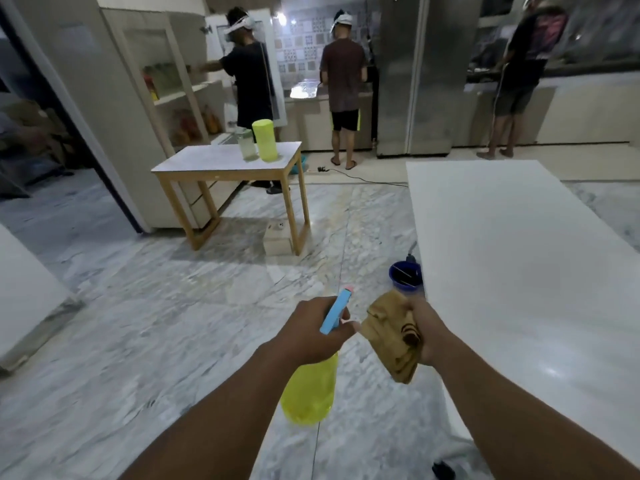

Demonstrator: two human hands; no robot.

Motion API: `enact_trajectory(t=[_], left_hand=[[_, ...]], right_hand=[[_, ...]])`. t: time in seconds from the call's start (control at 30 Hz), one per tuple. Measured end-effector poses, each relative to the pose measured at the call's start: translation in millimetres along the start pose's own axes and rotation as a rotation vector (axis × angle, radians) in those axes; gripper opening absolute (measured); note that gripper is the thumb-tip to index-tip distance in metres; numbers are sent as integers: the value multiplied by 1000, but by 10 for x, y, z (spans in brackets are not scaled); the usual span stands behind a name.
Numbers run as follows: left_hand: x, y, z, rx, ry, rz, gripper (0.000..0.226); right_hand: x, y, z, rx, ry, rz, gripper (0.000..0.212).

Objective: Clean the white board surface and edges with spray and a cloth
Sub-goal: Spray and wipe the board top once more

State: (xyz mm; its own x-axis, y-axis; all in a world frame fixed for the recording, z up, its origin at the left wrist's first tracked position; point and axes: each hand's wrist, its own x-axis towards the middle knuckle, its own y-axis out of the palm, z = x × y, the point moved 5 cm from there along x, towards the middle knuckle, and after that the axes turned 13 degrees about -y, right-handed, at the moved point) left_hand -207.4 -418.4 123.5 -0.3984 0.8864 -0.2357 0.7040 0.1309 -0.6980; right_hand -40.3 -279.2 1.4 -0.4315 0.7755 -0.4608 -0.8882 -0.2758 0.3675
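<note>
A large white board (pixel 519 258) lies flat on my right, stretching from the near right corner toward the kitchen. My left hand (pixel 308 330) grips a yellow spray bottle (pixel 310 393) by its neck, and the blue nozzle head (pixel 337 310) points forward over the floor. My right hand (pixel 427 330) holds a crumpled brown cloth (pixel 393 337) just left of the board's near edge. Both hands hover above the marble floor, beside the board and apart from it.
A blue bucket (pixel 405 275) stands on the floor against the board's left edge. A wooden table (pixel 225 161) with a yellow container (pixel 265 140) and a clear jar stands ahead left. Three people stand at the kitchen counters at the back. A cable (pixel 363 180) runs across the floor.
</note>
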Motion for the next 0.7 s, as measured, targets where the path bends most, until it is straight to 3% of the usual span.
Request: enact_trajectory(t=[0.27, 0.4, 0.7], left_hand=[[929, -165, -60, 39, 78, 114, 26], [1443, 92, -319, 67, 144, 201, 35], [2581, 1288, -1191, 209, 313, 448, 24]], right_hand=[[264, -27, 117, 51, -6, -100, 51], [423, -523, 354, 89, -54, -219, 45], [637, -2020, 539, 43, 31, -510, 28]])
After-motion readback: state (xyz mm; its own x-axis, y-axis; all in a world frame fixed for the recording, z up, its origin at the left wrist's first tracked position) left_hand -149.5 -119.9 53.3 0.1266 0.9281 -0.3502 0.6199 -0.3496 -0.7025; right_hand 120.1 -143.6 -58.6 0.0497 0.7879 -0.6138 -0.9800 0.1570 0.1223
